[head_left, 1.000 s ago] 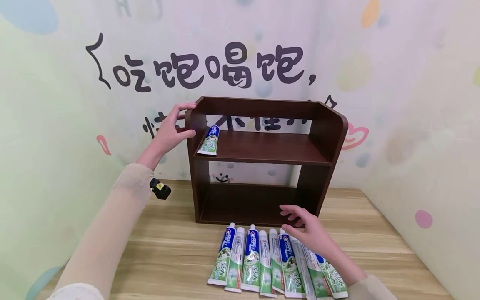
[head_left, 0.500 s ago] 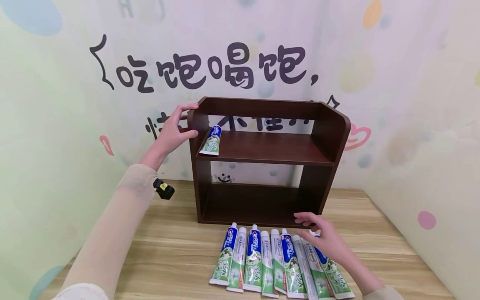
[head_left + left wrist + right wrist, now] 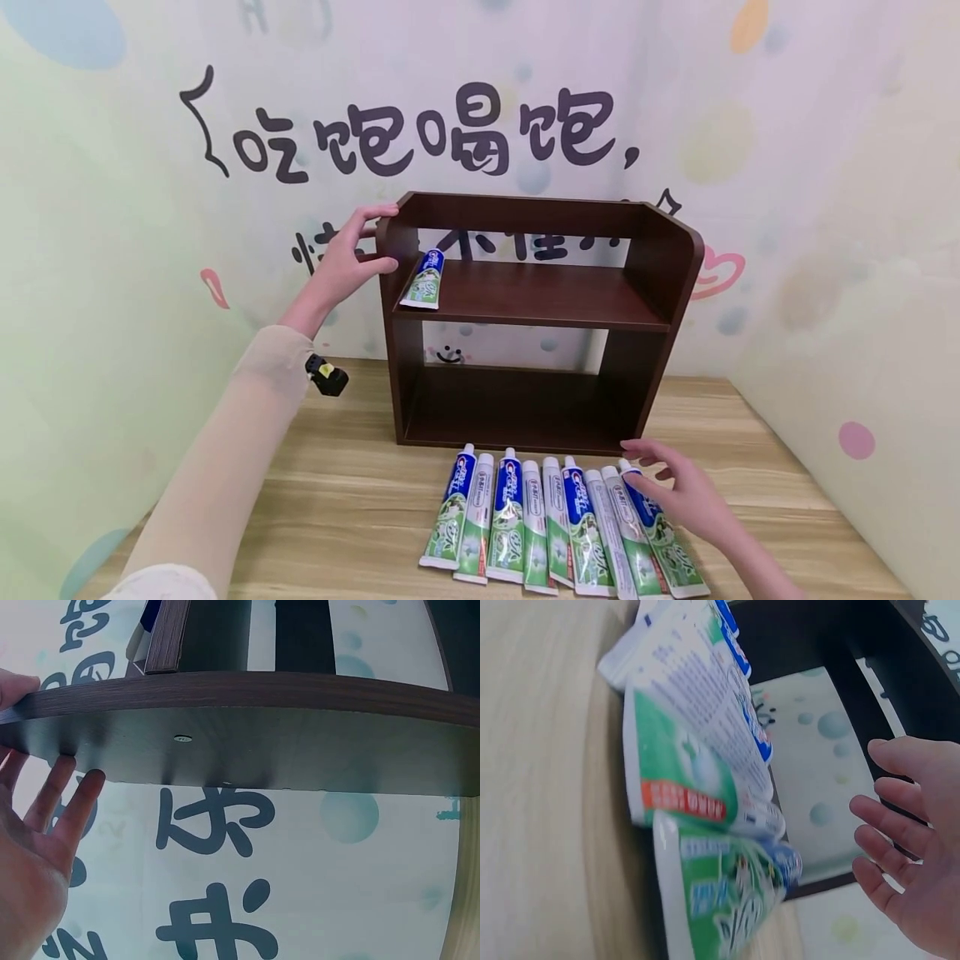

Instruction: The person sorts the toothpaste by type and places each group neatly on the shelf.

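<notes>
A dark brown two-tier wooden shelf (image 3: 525, 321) stands on the table. My left hand (image 3: 341, 265) rests against its upper left side, with the thumb at the front edge and a fingertip at the top corner. In the left wrist view, extended fingers (image 3: 82, 802) touch the outer side panel. One blue-and-green toothpaste tube (image 3: 424, 282) leans at the left end of the upper tier. In front of the shelf lies a row of several toothpaste tubes (image 3: 507, 517). My right hand (image 3: 686, 492), fingers loosely bent and holding nothing, is over the cap end of the rightmost tube (image 3: 671, 550).
The wood-grain tabletop (image 3: 337, 500) extends around the shelf and the row. Behind the shelf is a white wall (image 3: 480, 50) with large dark lettering. Side walls stand to the left and right. A small black wrist camera (image 3: 327, 376) hangs by my left sleeve.
My right hand has moved rightward along the row, from above the middle-right tubes to the rightmost one. The left hand stays at the shelf's side, and the tubes have not moved.
</notes>
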